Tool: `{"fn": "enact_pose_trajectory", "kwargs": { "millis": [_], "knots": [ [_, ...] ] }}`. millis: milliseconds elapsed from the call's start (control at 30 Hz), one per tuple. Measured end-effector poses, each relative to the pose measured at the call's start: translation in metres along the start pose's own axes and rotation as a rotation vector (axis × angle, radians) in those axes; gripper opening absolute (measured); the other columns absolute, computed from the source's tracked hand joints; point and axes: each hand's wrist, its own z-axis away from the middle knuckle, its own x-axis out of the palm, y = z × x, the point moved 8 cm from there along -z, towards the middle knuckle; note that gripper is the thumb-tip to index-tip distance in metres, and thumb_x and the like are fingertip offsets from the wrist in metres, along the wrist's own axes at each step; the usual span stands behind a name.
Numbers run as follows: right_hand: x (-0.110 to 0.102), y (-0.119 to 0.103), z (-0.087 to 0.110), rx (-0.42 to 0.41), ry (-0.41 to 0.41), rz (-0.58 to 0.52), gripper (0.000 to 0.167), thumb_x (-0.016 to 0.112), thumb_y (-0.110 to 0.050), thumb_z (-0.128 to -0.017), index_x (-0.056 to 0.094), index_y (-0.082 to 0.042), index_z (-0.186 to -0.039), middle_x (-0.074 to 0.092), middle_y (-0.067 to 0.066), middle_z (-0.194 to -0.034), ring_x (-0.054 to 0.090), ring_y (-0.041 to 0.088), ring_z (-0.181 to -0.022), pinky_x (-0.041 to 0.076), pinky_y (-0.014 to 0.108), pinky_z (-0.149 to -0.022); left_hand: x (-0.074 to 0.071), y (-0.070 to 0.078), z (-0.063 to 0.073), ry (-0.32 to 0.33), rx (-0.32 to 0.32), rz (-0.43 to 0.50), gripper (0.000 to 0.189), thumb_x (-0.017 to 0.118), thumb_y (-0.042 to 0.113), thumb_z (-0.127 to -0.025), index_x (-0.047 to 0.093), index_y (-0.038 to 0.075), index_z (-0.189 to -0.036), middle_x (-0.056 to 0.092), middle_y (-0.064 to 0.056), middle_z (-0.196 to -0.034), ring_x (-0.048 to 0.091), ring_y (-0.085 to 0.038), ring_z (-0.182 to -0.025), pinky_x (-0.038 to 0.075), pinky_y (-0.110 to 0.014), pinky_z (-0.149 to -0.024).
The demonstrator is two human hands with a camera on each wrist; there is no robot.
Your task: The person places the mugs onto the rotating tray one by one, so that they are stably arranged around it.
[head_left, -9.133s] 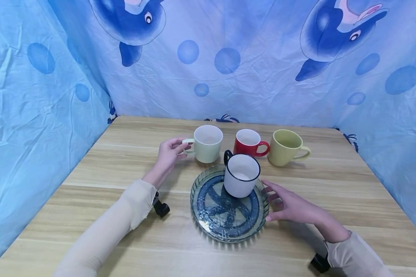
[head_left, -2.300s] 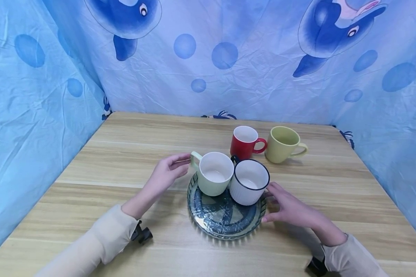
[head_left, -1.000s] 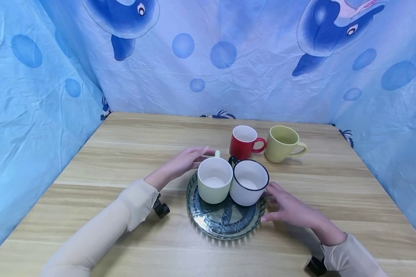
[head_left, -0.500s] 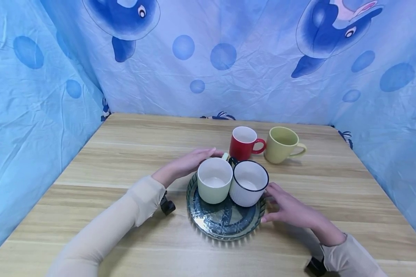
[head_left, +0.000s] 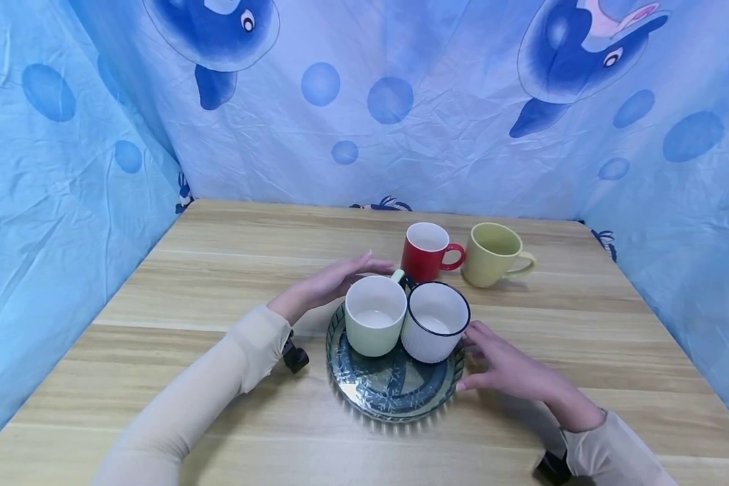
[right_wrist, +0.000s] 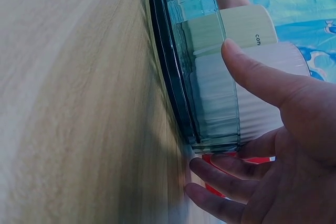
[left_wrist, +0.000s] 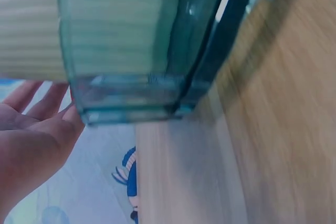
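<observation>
Backdrop: blue cloth (head_left: pixel 449 175) with cartoon dolphins and round bubbles hangs behind and at both sides of me.
Tabletop: pale wood-grain table (head_left: pixel 219 287), with dark tassels along its far edge.
Left sleeve: my cream sleeve (head_left: pixel 200 385) reaches in from the lower left, a black wrist camera (head_left: pixel 295 356) under the cuff.
Left hand: my left hand (head_left: pixel 333 280) is behind the pale green mug, fingers extended and thumb raised; I cannot tell whether they touch its handle.
Glass dish: the round, patterned glass dish (head_left: pixel 395 403) sits on the wood between my hands, two mugs standing upright at its back.
Pale green mug: the pale green mug (head_left: pixel 372 332) takes the dish's left, its handle turned back and rightward.
Red mug: the red mug (head_left: pixel 418 260) stands on the wood behind the dish, handle to the right.
White mug: the black-rimmed white mug (head_left: pixel 429 342) is right beside the green one, black handle pointing back.
Olive mug: the olive mug (head_left: pixel 484 265) stands just right of the red one, handle rightward.
Right hand: my right hand (head_left: pixel 505 366) lies at the dish's right edge, thumb and loosely bent fingers spread apart.
</observation>
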Motion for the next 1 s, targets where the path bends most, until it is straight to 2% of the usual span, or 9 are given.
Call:
{"fn": "enact_pose_trajectory", "kwargs": {
  "millis": [100, 267, 367, 500, 600, 833, 1000],
  "knots": [
    [-0.001, 0.000, 0.000, 0.011, 0.002, 0.003, 0.087, 0.079, -0.039, -0.077, 0.038, 0.000, -0.143, 0.042, 0.021, -0.137, 0.054, 0.040, -0.119, 0.054, 0.050, -0.095, -0.005, 0.003, 0.005, 0.006, 0.041, 0.013, 0.060, 0.026, 0.044, -0.104, 0.037, 0.005, -0.149, 0.038, -0.014, -0.154, 0.036, -0.033, -0.143, 0.031, -0.052, -0.119],
    [-0.003, -0.001, 0.000, 0.018, 0.006, 0.010, 0.087, 0.081, -0.039, -0.075, 0.040, 0.001, -0.141, 0.045, 0.020, -0.135, 0.054, 0.039, -0.119, 0.054, 0.050, -0.095, -0.010, 0.006, 0.018, -0.021, 0.118, 0.013, 0.063, 0.036, 0.042, -0.102, 0.031, 0.002, -0.150, 0.032, -0.021, -0.155, 0.034, -0.038, -0.142, 0.030, -0.051, -0.120],
    [-0.003, -0.001, 0.000, 0.016, 0.012, 0.018, 0.089, 0.081, -0.039, -0.074, 0.039, 0.000, -0.142, 0.045, 0.020, -0.135, 0.054, 0.038, -0.119, 0.054, 0.050, -0.095, -0.014, 0.007, 0.028, -0.011, 0.139, -0.023, 0.060, 0.040, 0.036, -0.102, 0.031, 0.003, -0.150, 0.033, -0.018, -0.156, 0.033, -0.038, -0.143, 0.029, -0.051, -0.120],
    [-0.004, 0.000, 0.001, 0.010, 0.018, 0.025, 0.090, 0.081, -0.040, -0.074, 0.039, -0.001, -0.143, 0.045, 0.019, -0.136, 0.054, 0.037, -0.119, 0.054, 0.050, -0.094, -0.020, 0.006, 0.042, 0.037, 0.135, -0.129, 0.054, 0.046, 0.029, -0.100, 0.035, 0.013, -0.150, 0.039, -0.007, -0.155, 0.037, -0.034, -0.142, 0.031, -0.051, -0.119],
    [-0.004, 0.000, 0.001, 0.007, 0.021, 0.030, 0.091, 0.081, -0.041, -0.074, 0.038, -0.001, -0.144, 0.045, 0.020, -0.137, 0.055, 0.037, -0.119, 0.054, 0.051, -0.095, -0.022, 0.004, 0.050, 0.051, 0.125, -0.186, 0.056, 0.052, 0.026, -0.099, 0.034, 0.017, -0.151, 0.039, -0.003, -0.155, 0.041, -0.031, -0.140, 0.033, -0.051, -0.118],
    [-0.003, -0.001, 0.000, 0.002, 0.018, 0.006, 0.093, 0.081, -0.040, -0.074, 0.036, 0.001, -0.145, 0.043, 0.022, -0.139, 0.054, 0.039, -0.119, 0.054, 0.050, -0.094, -0.019, -0.002, 0.058, -0.004, 0.134, -0.188, 0.075, 0.064, 0.016, -0.091, 0.023, 0.009, -0.154, 0.028, -0.013, -0.159, 0.036, -0.039, -0.141, 0.036, -0.055, -0.114],
    [-0.002, 0.000, -0.001, 0.015, 0.015, 0.006, 0.092, 0.081, -0.040, -0.074, 0.036, -0.001, -0.145, 0.043, 0.022, -0.140, 0.053, 0.038, -0.120, 0.054, 0.050, -0.095, -0.017, -0.006, 0.061, -0.032, 0.117, -0.178, 0.086, 0.071, 0.013, -0.086, 0.019, 0.006, -0.154, 0.020, -0.015, -0.161, 0.032, -0.043, -0.142, 0.034, -0.056, -0.115]
  ]
}}
